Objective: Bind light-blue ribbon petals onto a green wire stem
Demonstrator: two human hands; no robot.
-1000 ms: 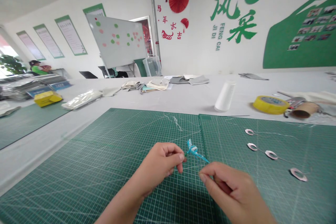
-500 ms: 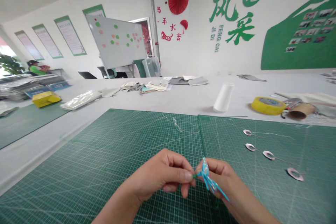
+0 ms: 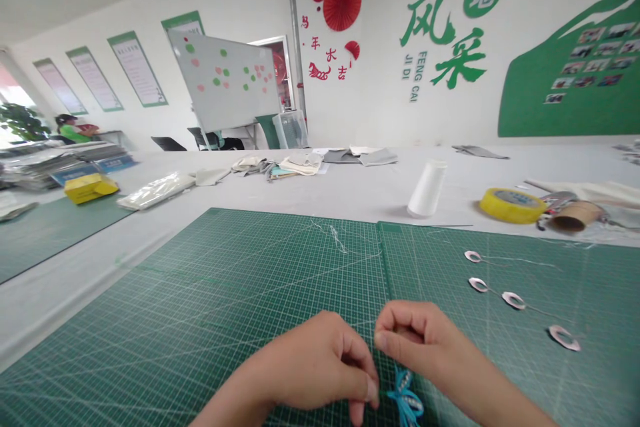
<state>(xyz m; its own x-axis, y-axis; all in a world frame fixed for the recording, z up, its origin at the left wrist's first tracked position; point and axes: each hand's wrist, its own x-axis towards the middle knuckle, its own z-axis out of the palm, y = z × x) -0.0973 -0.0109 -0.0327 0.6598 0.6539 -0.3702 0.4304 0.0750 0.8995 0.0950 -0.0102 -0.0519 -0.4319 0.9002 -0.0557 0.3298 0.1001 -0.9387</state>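
A blue ribbon-like piece with white beads (image 3: 407,397) hangs low between the hands, over the green cutting mat (image 3: 280,267). My left hand (image 3: 325,367) is beside it, thumb and forefinger pinched at its green end. Above the piece, my right hand (image 3: 420,340) is closed, thumb pressed to forefinger; anything in that pinch is too small to make out. Several pale rings with threads lie on the mat to the right, one of them a pink ring (image 3: 564,338).
A white thread cone (image 3: 427,188) stands behind the mat. Yellow tape (image 3: 513,205) and a cardboard tube (image 3: 577,215) lie to its right. Fabric pieces (image 3: 300,163), a yellow box (image 3: 91,188) and stacked packets are farther off. A person in green (image 3: 74,130) sits far left.
The blue piece has dropped lower and turned, away from my right fingers. My right hand has risen slightly and closed; my left hand has moved down and a little right.
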